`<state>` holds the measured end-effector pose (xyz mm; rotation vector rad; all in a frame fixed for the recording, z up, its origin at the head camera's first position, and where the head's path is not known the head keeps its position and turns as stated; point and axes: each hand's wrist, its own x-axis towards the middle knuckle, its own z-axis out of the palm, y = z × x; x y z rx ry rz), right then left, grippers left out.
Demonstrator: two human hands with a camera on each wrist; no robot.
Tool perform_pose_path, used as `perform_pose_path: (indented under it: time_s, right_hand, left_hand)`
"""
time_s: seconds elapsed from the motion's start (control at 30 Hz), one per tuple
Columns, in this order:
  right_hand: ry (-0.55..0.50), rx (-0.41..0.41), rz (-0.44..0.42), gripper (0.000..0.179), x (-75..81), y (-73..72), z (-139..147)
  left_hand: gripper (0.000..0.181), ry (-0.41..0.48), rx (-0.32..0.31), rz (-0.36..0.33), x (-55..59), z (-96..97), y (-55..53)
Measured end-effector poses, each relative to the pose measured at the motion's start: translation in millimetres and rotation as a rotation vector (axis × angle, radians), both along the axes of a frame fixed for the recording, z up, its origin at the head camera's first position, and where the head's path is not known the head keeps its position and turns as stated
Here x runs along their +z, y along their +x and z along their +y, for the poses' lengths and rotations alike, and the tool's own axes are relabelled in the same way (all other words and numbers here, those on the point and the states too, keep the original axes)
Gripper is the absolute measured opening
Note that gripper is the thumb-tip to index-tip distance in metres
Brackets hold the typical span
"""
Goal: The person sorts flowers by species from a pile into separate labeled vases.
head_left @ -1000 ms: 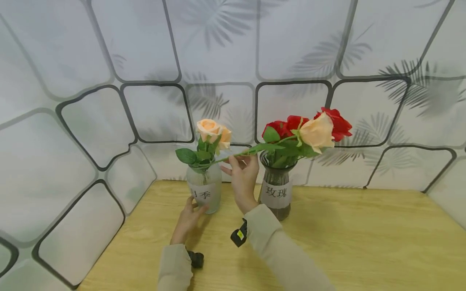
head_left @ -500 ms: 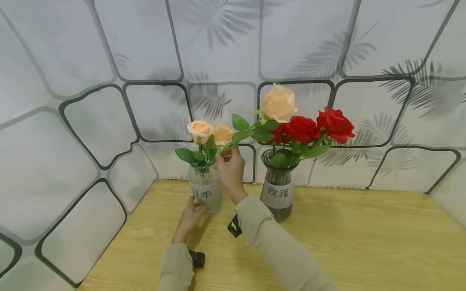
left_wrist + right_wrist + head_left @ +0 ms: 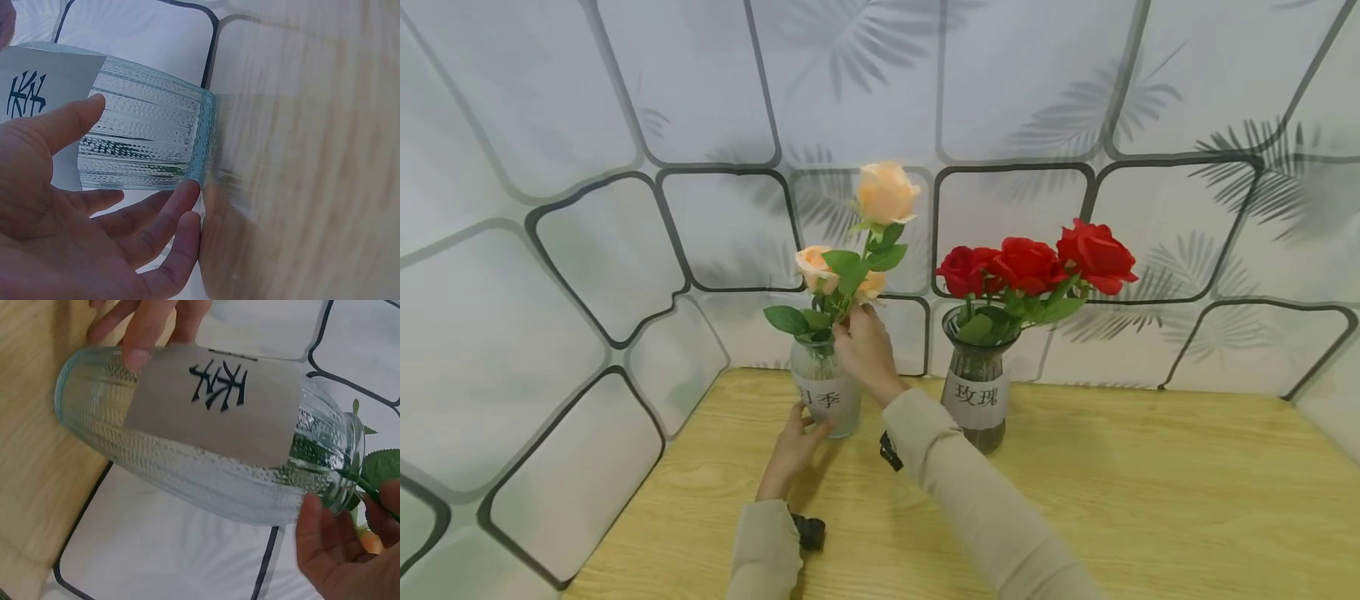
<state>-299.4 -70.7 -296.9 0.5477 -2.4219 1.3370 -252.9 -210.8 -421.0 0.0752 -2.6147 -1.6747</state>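
In the head view, the clear ribbed glass vase (image 3: 847,417) with a white paper label stands on the table, holding peach roses (image 3: 815,268). My left hand (image 3: 793,446) holds it low down. Thumb and fingers lie on either side of the glass near the base in the left wrist view, where the vase (image 3: 144,125) shows close up. Above its mouth, my right hand (image 3: 867,346) pinches the green stem of a taller peach rose (image 3: 887,193), which stands nearly upright. The right wrist view shows the stem (image 3: 369,487) running into the vase's mouth; its lower end is hard to make out.
To the right stands a dark grey glass vase (image 3: 977,364), also labelled, with several red roses (image 3: 1026,265) leaning rightward. Both vases are near the back of the wooden table (image 3: 1150,483), before a patterned wall covering (image 3: 1015,108).
My right hand has moved left to the clear vase's mouth. The peach rose has swung from lying sideways over the red roses to nearly upright. The left hand stays at the vase base.
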Motion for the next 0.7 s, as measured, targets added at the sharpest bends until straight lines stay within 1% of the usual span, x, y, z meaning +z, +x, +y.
perform_pose_path:
  time_s: [0.13, 0.2, 0.23, 0.3, 0.4, 0.47, 0.57, 0.63, 0.7]
  right_hand:
    - [0.175, 0.019, -0.077, 0.041, 6.6, -1.0, 3.0]
    - [0.223, 0.036, -0.134, 0.048, 8.6, -0.1, 5.4]
    - [0.230, 0.045, -0.161, 0.053, 8.7, 0.7, 7.3]
    - [0.224, 0.066, -0.208, 0.058, 7.2, 3.1, 12.1]
    - [0.182, 0.090, -0.239, 0.057, 2.1, 8.1, 22.2]
    - [0.160, 0.098, -0.240, 0.053, -2.1, 12.4, 30.0]
    - [0.138, 0.118, -0.205, 0.046, -9.2, 19.4, 42.8]
    - [0.123, 0.140, -0.189, 0.039, -14.8, 24.6, 51.7]
    - [0.098, 0.165, -0.184, 0.033, -21.3, 29.9, 61.7]
  left_hand:
    - [0.074, 0.000, -0.003, -0.004, -0.9, 0.4, -0.6]
    - [0.074, 0.002, -0.006, -0.002, -1.6, 0.5, -0.8]
    - [0.073, 0.005, -0.006, -0.003, -2.2, 0.5, -1.1]
    - [0.073, 0.006, -0.009, -0.003, -2.7, 0.8, -1.3]
    - [0.073, 0.012, -0.012, -0.008, -2.9, 1.2, -1.9]
    - [0.074, 0.017, -0.013, -0.013, -2.5, 1.5, -2.0]
    - [0.076, 0.011, -0.019, -0.016, -1.6, 1.0, -1.6]
    - [0.077, -0.035, -0.022, -0.019, -0.5, -0.8, 0.0]
    - [0.077, -0.117, -0.023, -0.020, 2.1, -3.2, 2.8]
